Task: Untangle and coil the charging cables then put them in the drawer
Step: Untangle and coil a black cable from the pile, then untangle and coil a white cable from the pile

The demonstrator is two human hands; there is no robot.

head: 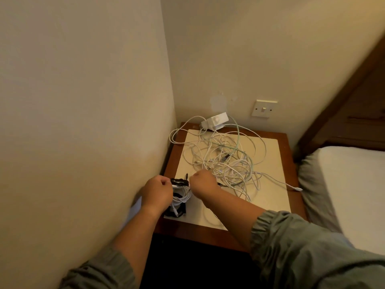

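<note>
A tangle of white and pale green charging cables [224, 158] sprawls over the bedside table [287, 163], which has a cream top panel and a brown wooden rim. A white charger block [215, 122] sits at the back against the wall. At the table's front left lies a pile of coiled white and black cables [180, 202]. My left hand [157, 192] is closed on a black cable [179, 181] above that pile. My right hand [203, 183] is closed on the other end of the same black cable. No drawer is visible.
A wall runs close along the table's left side. A wall switch [263, 108] is behind the table. A bed with white sheet [354, 184] and dark wooden headboard [343, 97] stands right of the table. One white plug end [298, 188] hangs near the table's right edge.
</note>
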